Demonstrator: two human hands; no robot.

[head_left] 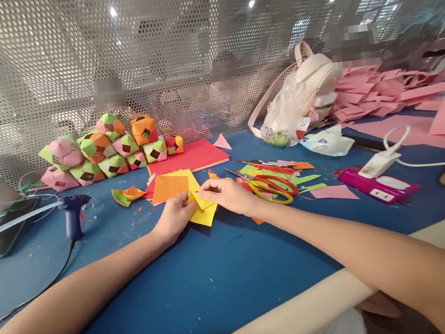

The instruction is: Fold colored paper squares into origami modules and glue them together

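Note:
A yellow paper sheet (202, 217), partly folded, is held between both hands above the blue table. My left hand (175, 215) pinches its left edge with the fingers closed. On its upper right side, my right hand (225, 192) grips a folded flap between thumb and fingers. Just behind the hands lie orange paper squares (170, 186) on yellow ones. A folded orange and green paper piece (128, 195) rests to the left of them. Scissors with yellow and red handles (275, 189) lie right of my right hand, among coloured paper scraps.
Folded paper cubes (112, 153) are stacked at the back left by a perforated metal screen (53, 57). A blue glue gun (73, 213) with a cord stands on the left. At right are a purple packet (377, 184), a cream backpack (317, 78) and heaped pink paper (383, 92).

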